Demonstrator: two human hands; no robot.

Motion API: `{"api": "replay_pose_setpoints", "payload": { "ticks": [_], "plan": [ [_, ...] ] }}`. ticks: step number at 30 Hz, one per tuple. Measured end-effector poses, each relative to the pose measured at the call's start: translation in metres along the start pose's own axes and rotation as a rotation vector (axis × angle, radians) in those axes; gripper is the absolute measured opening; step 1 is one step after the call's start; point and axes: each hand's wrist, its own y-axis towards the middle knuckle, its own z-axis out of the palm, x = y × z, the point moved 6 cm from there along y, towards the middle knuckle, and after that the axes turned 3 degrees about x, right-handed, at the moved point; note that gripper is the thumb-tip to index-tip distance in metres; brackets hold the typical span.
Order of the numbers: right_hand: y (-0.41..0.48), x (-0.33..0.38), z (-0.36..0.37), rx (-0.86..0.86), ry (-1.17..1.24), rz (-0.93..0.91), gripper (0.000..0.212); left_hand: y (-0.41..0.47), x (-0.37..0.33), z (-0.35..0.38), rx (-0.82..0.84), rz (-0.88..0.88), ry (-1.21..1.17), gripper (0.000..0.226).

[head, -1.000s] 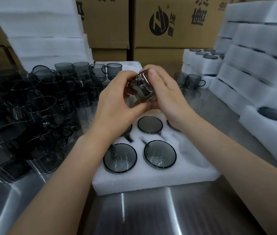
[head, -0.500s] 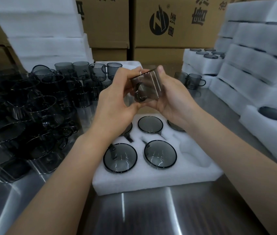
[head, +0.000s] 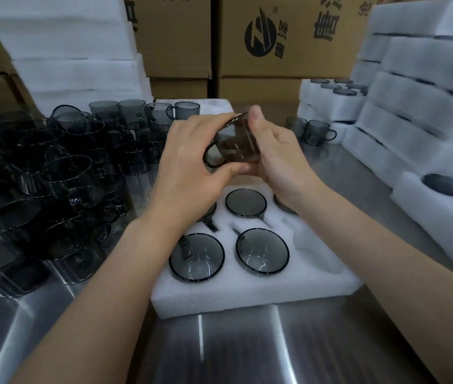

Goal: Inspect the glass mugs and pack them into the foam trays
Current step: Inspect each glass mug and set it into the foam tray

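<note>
Though seemingly clear above foam tray [head: 247, 293], mug [head: 237, 141] in left hand [head: 192, 164], right hand [head: 283, 159] grip.

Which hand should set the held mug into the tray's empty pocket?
Probably the right hand: it holds the body of the mug, and the empty pocket lies at the right front of the foam tray, on its side. The left hand holds the rim end.

Just the one feed for me, a wide-angle head cam looking forward and down at the steel table [head: 233, 356], close in. Foam tray [head: 247, 296] sits toward 6 o'clock, loose mugs [head: 53, 189] at 9, foam stacks [head: 413, 112] at 3, cardboard boxes [head: 289, 37] at 12.
</note>
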Motion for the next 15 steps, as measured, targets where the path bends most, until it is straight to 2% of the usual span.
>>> {"api": "replay_pose_setpoints", "payload": {
  "ticks": [4, 10, 12, 15],
  "plan": [
    [0.002, 0.000, -0.003, 0.003, 0.109, 0.038, 0.051, 0.000, -0.005, -0.003, -0.006, 0.024, -0.037, 0.058],
    [0.007, -0.004, -0.008, 0.012, 0.314, 0.071, 0.039, -0.001, -0.002, -0.002, 0.008, -0.011, -0.204, 0.058],
    [0.008, -0.007, -0.003, 0.077, 0.422, 0.111, 0.040, -0.001, 0.000, -0.003, -0.016, -0.034, -0.279, 0.060],
    [0.007, -0.011, 0.011, 0.291, 0.515, 0.216, 0.059, -0.001, 0.004, -0.001, -0.023, -0.072, -0.317, 0.063]
  ]
}}
